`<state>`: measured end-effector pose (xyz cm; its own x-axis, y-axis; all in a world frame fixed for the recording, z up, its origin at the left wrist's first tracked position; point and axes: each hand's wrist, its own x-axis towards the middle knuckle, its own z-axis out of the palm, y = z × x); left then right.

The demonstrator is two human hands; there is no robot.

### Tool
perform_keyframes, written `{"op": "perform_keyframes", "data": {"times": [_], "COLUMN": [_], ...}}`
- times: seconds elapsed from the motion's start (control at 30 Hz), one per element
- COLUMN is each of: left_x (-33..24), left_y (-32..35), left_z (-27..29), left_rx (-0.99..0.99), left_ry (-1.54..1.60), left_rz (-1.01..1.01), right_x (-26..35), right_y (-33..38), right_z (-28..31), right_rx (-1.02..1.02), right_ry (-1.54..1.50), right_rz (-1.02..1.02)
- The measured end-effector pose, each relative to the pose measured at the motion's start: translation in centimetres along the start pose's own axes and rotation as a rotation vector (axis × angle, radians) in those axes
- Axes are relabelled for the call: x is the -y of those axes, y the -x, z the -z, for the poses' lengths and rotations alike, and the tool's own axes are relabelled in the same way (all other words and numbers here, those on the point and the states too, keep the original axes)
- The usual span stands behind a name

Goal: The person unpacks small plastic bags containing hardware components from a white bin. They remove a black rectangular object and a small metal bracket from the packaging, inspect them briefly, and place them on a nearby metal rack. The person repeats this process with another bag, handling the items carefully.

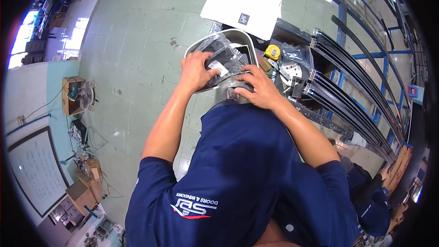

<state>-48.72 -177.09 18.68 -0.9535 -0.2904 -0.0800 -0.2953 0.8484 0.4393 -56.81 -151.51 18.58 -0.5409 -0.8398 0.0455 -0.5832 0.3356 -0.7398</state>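
A light-coloured bin with a rounded rim (250, 37) stands in front of me, holding clear plastic bags (218, 48) with dark parts inside. My left hand (196, 71) reaches in at the left, its fingers bent round the crumpled plastic near a small white label (218, 68). At the right near corner is my right hand (258, 86), fingers and thumb curled on the edge of a bag and a greyish strip. Exactly what lies beneath the fingers is partly hidden.
Right of the bin are a yellow tape measure (272, 52), a white disc-shaped part (291, 72) and long dark profiles (352, 119) on a blue rack. White sheets (244, 0) lie beyond. A co-worker (375, 206) is at the lower right; a whiteboard (36, 169) hangs left.
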Motion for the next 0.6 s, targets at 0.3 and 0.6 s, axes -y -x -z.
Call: {"op": "perform_keyframes", "data": {"times": [0.3,0.6], "left_x": [2.3,2.0], "left_y": [-2.0,-4.1], "left_z": [3.9,7.2], "left_rx": [0.357,0.516], "left_ry": [0.612,0.863], "left_rz": [0.236,0.277], "right_x": [0.4,0.5], "right_y": [-6.4,-9.6], "right_z": [1.9,2.6], "right_rx": [-0.324,-0.013], "right_ry": [-0.327,-0.334], "right_rz": [-0.178,-0.369]}}
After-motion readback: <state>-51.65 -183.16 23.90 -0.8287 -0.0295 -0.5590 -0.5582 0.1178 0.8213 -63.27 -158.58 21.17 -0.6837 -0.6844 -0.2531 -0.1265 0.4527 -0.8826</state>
